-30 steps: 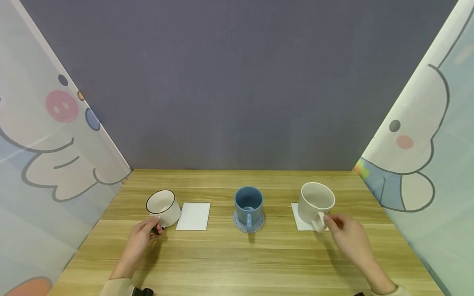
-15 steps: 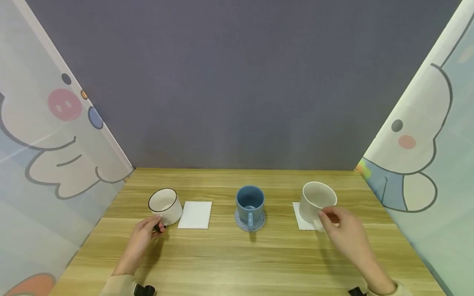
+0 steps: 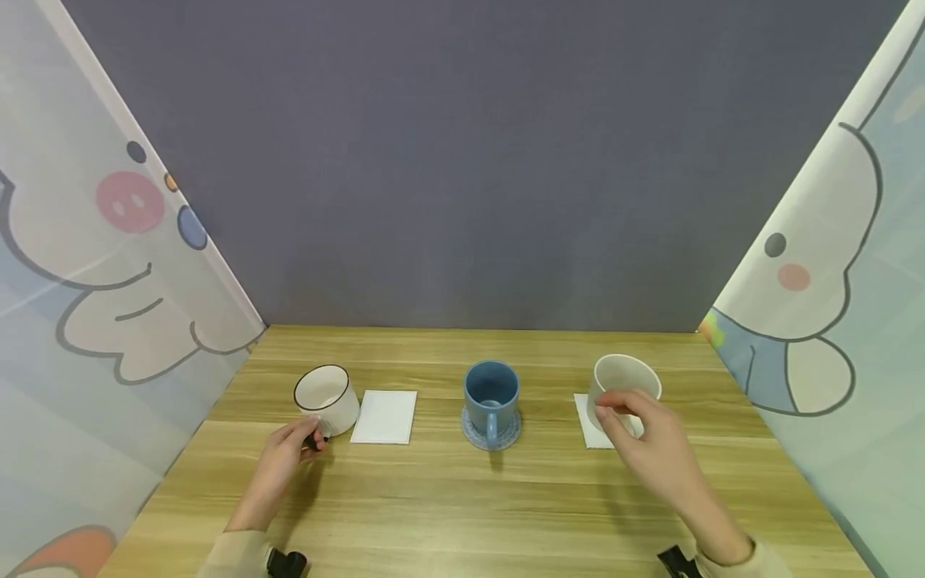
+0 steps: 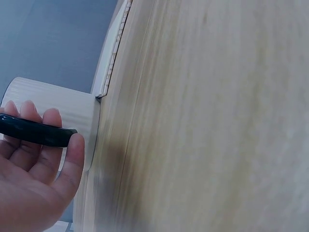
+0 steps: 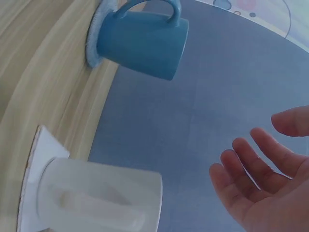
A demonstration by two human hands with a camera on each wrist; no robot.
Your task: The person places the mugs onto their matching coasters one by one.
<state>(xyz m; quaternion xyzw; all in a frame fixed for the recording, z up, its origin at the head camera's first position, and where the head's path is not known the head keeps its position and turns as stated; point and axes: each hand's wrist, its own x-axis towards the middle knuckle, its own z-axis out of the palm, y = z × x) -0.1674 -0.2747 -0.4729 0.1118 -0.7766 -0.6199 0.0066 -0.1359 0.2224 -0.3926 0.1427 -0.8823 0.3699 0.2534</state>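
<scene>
At the left in the head view, a white enamel-style mug [image 3: 341,416] with a dark rim stands on the table. My left hand [image 3: 278,457] holds its dark handle [image 4: 41,131], fingers curled behind it in the left wrist view. On the right, a plain white mug [image 3: 625,371] sits on a square white coaster [image 3: 587,425]. My right hand [image 3: 656,453] hovers in front of that mug and overlaps it in the head view. The right wrist view shows this hand [image 5: 270,181] apart from the mug, fingers loosely bent and holding nothing.
Between the two white mugs, a blue mug [image 3: 492,405] stands on a round blue-grey coaster [image 3: 473,437], handle facing me. Another square white coaster [image 3: 385,417] lies just right of the dark-rimmed mug. A dark grey panel [image 3: 462,177] rises behind the wooden table [image 3: 462,506].
My right hand has let go of the white mug's handle and moved up and left, across its front. My left hand stays on the dark-rimmed mug's handle. The head view has shifted slightly.
</scene>
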